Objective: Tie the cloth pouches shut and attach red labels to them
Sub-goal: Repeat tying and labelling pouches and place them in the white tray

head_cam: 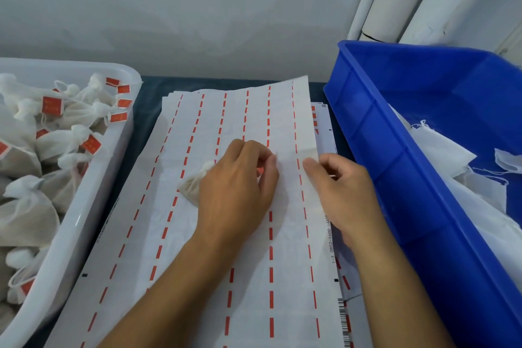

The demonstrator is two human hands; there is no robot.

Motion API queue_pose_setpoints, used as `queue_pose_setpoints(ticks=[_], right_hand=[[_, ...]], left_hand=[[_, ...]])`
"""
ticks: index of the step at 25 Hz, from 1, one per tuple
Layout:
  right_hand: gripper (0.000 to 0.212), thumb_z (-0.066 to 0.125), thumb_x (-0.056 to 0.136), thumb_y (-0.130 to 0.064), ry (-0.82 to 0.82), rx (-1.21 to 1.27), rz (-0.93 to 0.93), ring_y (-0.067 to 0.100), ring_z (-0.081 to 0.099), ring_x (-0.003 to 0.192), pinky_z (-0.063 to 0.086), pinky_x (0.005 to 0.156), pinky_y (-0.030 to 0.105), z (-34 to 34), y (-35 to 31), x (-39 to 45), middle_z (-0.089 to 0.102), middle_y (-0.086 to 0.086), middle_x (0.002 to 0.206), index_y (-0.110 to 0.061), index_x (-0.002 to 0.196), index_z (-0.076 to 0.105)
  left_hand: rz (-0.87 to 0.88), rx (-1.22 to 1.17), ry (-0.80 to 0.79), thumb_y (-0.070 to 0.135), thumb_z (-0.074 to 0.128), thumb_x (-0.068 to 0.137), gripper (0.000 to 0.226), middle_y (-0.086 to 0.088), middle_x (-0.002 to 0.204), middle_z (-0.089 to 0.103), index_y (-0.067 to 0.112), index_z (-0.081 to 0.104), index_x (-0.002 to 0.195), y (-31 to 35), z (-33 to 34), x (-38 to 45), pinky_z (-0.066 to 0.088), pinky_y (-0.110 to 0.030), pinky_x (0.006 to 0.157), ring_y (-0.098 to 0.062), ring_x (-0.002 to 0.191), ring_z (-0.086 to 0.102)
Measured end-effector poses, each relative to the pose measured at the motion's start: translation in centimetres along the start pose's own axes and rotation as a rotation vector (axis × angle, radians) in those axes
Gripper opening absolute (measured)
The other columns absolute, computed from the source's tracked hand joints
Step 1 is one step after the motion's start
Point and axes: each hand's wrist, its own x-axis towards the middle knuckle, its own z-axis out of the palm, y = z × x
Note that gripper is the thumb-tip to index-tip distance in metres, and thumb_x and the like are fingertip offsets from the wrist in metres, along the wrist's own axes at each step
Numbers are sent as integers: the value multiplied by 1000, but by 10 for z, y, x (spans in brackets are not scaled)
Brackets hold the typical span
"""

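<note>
Pouch (pixel 195 185) lies under the left hand (pixel 237 186), whose fingers pinch a red label (pixel 261 170); at 3 o'clock the right hand (pixel 343 189) pinches the label sheet (pixel 197 234) edge.

Two bins flank the work surface: one white tray (pixel 84 215) at left and one blue crate (pixel 395 127) at right. One cloth pouch (pixel 193 185) lies on the top label sheet (pixel 226 234), under two hands (left hand (pixel 237 186), right hand (pixel 344 192)). About ten red labels (pixel 51 106) show among the tied pouches (pixel 25 215) heaped in the tray, too many and too overlapped to count exactly.
</note>
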Motion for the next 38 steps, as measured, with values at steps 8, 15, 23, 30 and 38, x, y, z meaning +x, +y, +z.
queue_pose_setpoints(ticks=[8, 15, 23, 30, 38], right_hand=[[41, 65, 95, -49, 213, -387, -245, 7, 64, 92, 53, 74, 18, 1, -4, -6, 62, -17, 110, -40, 133, 53], [4, 63, 96, -50, -149, -61, -429, 5, 72, 84, 58, 69, 15, 27, -24, -29, 71, -26, 93, -47, 97, 65], [10, 72, 90, -44, -33, 22, -410, 5, 73, 81, 55, 66, 10, 39, -18, -28, 73, -22, 86, -34, 93, 70], [10, 75, 89, -33, 67, 82, -314, 2, 72, 90, 52, 67, 6, 38, -14, -24, 71, -28, 95, -34, 94, 66], [10, 73, 90, -38, 59, 58, -295, 2, 72, 88, 53, 66, 6, 40, -14, -24, 71, -28, 95, -38, 95, 65]], left_hand=[[152, 8, 49, 47, 53, 98, 25, 11, 99, 65, 27, 68, 102, -8, -32, -1, 57, -22, 63, -8, 74, 60], [398, 147, -74, 46, 39, 100, 43, 4, 94, 68, 21, 73, 105, -24, -50, -9, 58, -34, 55, -13, 72, 64], [139, -32, -43, 58, 54, 94, 27, 25, 106, 56, 44, 60, 117, -43, -52, -13, 55, -14, 68, 4, 83, 59], [-150, 79, -179, 70, 60, 87, 69, 19, 131, 56, 59, 25, 145, -81, -57, -10, 51, -34, 93, -7, 113, 52], [-49, 21, -252, 43, 59, 100, 41, 18, 123, 60, 50, 47, 138, -63, -56, -10, 52, -25, 93, -5, 98, 56]])
